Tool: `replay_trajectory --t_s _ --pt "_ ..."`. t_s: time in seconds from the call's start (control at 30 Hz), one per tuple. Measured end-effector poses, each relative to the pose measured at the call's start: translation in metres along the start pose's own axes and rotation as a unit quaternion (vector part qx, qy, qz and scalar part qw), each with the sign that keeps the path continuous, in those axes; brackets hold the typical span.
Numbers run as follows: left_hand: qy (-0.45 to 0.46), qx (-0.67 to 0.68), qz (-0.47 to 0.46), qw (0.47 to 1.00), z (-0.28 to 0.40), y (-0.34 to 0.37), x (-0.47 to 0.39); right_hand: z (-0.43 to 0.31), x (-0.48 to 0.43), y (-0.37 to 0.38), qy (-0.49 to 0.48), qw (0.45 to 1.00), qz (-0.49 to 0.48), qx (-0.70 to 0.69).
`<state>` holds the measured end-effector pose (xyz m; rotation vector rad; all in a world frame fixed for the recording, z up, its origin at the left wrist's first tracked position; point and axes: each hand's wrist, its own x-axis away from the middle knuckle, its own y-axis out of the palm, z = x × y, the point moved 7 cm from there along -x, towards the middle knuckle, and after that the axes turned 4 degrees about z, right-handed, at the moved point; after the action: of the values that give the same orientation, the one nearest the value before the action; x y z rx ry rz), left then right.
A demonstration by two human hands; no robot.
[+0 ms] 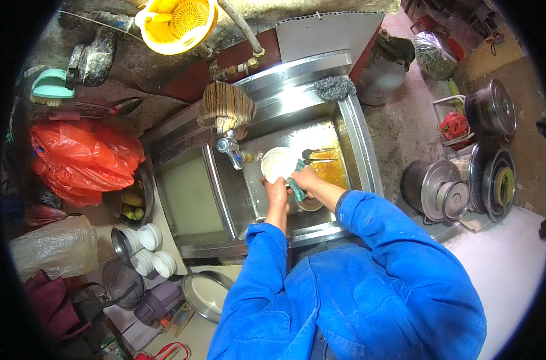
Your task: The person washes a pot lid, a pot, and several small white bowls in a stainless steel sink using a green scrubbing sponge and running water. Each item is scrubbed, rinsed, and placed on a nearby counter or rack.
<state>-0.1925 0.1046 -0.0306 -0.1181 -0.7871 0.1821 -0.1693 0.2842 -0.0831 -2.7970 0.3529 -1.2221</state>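
My left hand [276, 194] grips the near rim of a white bowl [277, 165] over the right basin of a stainless steel sink [363, 139]. In my right hand [307, 178] is a green scouring pad [298, 185], held at the bowl's right side. Beneath my right wrist lies another bowl [310, 205], partly hidden. Two dark-ended utensils [318, 155] rest on the basin floor beyond my right hand. To the left of the white bowl, the faucet [230, 150] reaches over the basin, with a striped cloth [225, 105] wrapped above it.
Cloudy water [189, 193] stands in the left basin. Steel wool [334, 88] sits on the back right rim. Stacked white bowls [149, 237] and a metal basin [205, 288] are at the left. Lidded pots [428, 189] stand at the right. A yellow colander [183, 24] is at the top.
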Motion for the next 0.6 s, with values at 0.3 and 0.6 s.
replay_trajectory --t_s 0.3,0.6 --pt "0.026 -0.003 -0.074 0.997 -0.016 0.013 0.004 0.018 -0.025 0.01 -0.097 0.994 0.024 0.035" --pt "0.011 -0.069 -0.104 0.992 -0.036 0.02 0.005 -0.022 -0.009 0.006 -0.211 0.935 0.092 0.269"
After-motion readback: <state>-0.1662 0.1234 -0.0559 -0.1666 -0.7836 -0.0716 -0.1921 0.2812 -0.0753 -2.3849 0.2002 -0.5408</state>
